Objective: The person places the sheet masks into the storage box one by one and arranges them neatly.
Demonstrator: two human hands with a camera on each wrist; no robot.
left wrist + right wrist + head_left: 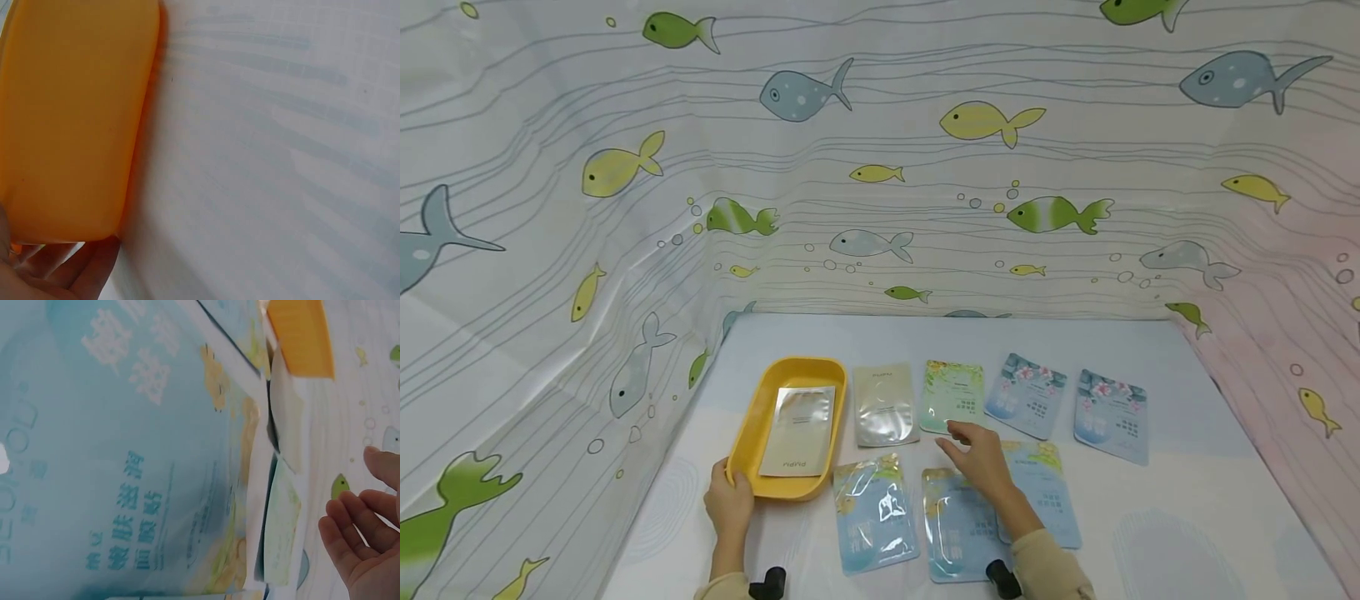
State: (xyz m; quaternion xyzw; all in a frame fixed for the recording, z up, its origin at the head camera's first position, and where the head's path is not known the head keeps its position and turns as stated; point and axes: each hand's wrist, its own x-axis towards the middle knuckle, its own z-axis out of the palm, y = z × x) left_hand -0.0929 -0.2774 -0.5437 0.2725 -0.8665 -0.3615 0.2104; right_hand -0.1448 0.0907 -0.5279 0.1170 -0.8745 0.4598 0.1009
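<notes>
The left hand [728, 504] grips the yellow tray [805, 373] at its near left corner, thumb on the rim and fingers at the outer side; the left wrist view shows the fingers against the tray's end. Inside the tray lies a gold packet [799, 433], ahead of the left hand and to its right.

The right hand [981, 458] holds nothing, its fingers loosely bent and the thumb apart from them. In the head view its fingertips appear at the near edge of the green packet [951, 392]; the right wrist view shows a gap between them.

A second gold packet [884, 406] lies just right of the tray, between it and the green packet. Two floral packets [1026, 396] lie beyond the right hand, to its right. Nearer the person are three blue packets [876, 517], two partly covered by the right hand and forearm. All rest on the white table [1172, 508].
</notes>
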